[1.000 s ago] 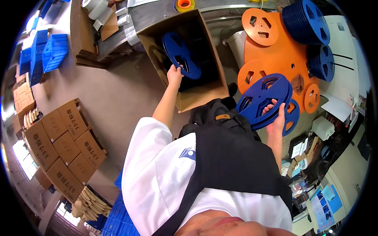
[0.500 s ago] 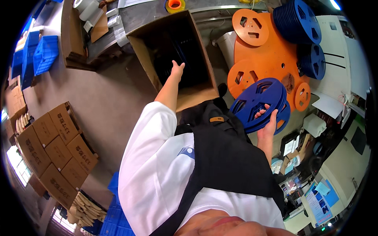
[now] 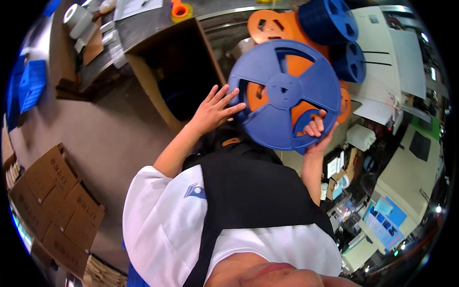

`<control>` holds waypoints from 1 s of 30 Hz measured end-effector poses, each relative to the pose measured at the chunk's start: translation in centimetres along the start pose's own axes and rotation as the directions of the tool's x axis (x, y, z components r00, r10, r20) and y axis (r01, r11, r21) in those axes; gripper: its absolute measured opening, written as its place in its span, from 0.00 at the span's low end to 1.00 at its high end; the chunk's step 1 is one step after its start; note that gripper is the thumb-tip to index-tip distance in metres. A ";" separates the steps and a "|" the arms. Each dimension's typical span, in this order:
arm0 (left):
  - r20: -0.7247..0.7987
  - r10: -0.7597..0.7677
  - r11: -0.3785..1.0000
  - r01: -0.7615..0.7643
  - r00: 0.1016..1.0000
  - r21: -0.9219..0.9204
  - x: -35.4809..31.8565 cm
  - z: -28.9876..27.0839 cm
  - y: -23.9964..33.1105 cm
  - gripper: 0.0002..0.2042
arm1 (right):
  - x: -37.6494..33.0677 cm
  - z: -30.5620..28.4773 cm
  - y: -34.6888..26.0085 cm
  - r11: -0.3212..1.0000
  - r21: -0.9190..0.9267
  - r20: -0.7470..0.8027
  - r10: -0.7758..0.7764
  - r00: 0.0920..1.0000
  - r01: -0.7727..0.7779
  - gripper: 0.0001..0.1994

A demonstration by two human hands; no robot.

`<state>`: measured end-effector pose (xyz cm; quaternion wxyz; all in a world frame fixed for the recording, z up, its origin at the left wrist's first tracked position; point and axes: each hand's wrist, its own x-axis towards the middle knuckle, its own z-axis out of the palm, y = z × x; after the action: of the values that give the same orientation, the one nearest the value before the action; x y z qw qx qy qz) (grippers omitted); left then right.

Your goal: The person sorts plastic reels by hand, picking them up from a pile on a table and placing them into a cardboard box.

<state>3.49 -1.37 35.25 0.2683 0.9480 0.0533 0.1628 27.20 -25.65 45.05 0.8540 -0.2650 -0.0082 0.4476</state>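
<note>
In front of me is a large blue plastic reel (image 3: 283, 91) with wide cut-outs, its flat face turned up toward me. My right hand (image 3: 319, 133) grips its lower right edge, fingers coming through a cut-out. At the reel's left rim, my left hand (image 3: 215, 111) has its fingers spread; whether the fingertips touch the reel I cannot tell. Just beyond that hand stands an open cardboard box (image 3: 152, 93), with dark contents deep inside that are hard to make out.
Behind the held reel is an orange surface with orange reel discs (image 3: 270, 26). Blue reels (image 3: 330, 21) stand at the far right. A metal bench (image 3: 143, 26) with tape rolls (image 3: 180, 12) runs along the back. Stacked cartons (image 3: 57, 205) and a blue crate (image 3: 33, 86) are at left.
My left hand has come out of the box and moved to the reel's left rim. My right hand has raised the blue reel and swung it leftward, face up.
</note>
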 end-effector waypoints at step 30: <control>-0.068 0.088 0.989 -0.079 0.994 0.125 -1.2 -5.8 -1.3 0.18 | 7.2 5.1 1.6 0.971 -0.060 0.153 0.236 0.960 -0.230 0.36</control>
<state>0.40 2.30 38.87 0.2004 0.9574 0.0335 0.2051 29.06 -17.08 47.13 0.7863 -0.2450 -0.0543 0.5646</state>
